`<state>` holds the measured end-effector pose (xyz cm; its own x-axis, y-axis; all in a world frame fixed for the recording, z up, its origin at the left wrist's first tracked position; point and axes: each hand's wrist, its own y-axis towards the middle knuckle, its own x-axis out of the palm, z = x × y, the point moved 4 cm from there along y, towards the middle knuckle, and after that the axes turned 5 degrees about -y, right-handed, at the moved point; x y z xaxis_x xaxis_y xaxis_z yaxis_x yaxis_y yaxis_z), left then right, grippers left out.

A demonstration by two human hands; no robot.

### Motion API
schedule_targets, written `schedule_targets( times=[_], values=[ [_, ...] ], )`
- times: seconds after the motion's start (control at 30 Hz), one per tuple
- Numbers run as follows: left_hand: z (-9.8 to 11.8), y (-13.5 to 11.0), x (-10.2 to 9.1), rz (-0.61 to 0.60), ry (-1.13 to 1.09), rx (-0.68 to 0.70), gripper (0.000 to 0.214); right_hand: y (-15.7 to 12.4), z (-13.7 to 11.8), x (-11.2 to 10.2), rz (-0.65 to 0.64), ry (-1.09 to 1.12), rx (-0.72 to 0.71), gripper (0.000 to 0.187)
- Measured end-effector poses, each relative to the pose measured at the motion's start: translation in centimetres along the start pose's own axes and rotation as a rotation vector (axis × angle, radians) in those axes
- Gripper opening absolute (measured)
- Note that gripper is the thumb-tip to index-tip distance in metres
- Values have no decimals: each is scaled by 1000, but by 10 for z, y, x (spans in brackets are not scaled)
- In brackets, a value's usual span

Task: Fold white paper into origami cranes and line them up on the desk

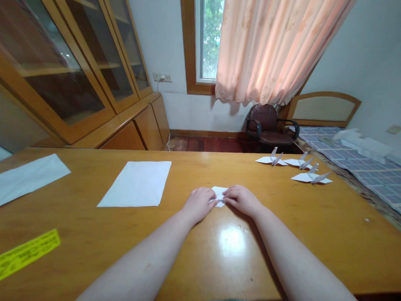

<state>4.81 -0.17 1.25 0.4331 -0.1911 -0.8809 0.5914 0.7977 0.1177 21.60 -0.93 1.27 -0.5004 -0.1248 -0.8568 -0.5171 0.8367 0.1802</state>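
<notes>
Both my hands rest on the wooden table (289,235) at its middle, pressed down on a small folded piece of white paper (219,193). My left hand (199,203) covers the paper's left side with its fingers curled. My right hand (242,198) pinches the paper's right edge with bent fingers. Most of the paper is hidden under the two hands.
A flat white sheet (136,183) lies left of my hands, another white sheet (24,178) at the far left, and a yellow strip (24,254) near the front left. Three folded paper cranes (298,167) stand at the back right. Beyond the table are a cabinet, an office chair (268,126) and a bed.
</notes>
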Motion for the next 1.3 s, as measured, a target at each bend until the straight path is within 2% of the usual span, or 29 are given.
schedule_targets(
  times=[0.33, 0.7, 0.9, 1.13, 1.23, 1.3],
  values=[
    [-1, 3, 2, 23, -9, -66, 14, 5, -2, 9, 79, -100, 172, 17],
    [-6, 5, 6, 41, -43, -127, 13, 5, 3, 17, 188, -27, 296, 12],
    [-5, 6, 5, 29, -28, -121, 13, 6, 4, 20, 173, -90, 335, 13],
    [11, -2, 7, 10, 125, -54, 18, 5, 5, 19, 173, -196, 396, 17],
    [22, -8, 10, 41, 196, -19, 22, 3, 7, 17, 210, -257, 459, 24],
    [26, -10, 13, 17, 213, -32, 26, 1, 7, 17, 221, -284, 498, 30]
  ],
)
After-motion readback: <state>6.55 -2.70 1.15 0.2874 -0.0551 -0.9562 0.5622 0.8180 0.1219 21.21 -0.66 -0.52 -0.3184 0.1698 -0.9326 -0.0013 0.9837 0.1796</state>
